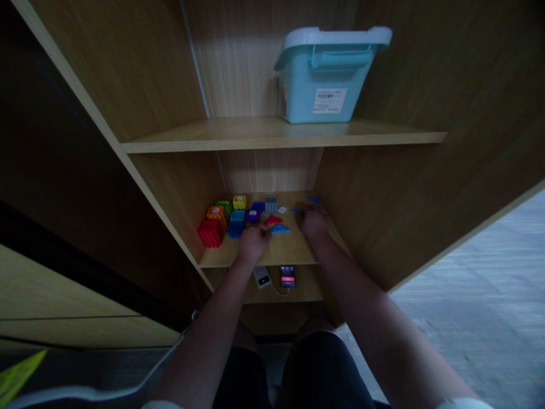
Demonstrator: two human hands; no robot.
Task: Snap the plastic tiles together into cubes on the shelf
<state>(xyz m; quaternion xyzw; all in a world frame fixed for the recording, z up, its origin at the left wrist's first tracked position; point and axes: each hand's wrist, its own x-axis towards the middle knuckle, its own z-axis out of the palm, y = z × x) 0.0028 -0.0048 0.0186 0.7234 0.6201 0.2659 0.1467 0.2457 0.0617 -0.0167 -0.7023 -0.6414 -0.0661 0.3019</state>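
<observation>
My left hand is over the middle shelf, its fingers bent and drawn together beside a red triangular piece and a stack of blue triangles. Whatever lies between those fingertips is too small to make out. Farther right, my right hand has its fingers closed at a thin blue piece, which sticks out to their left. Another blue triangle lies behind that hand. Stacked plastic pieces stand at the left: red, orange, green, yellow, blue, purple and grey.
A lidded light-blue storage box stands on the upper shelf. On the lower shelf are a lit phone and a white device, with a cable. A small white tag lies near the grey stack. Wooden side walls enclose the shelves.
</observation>
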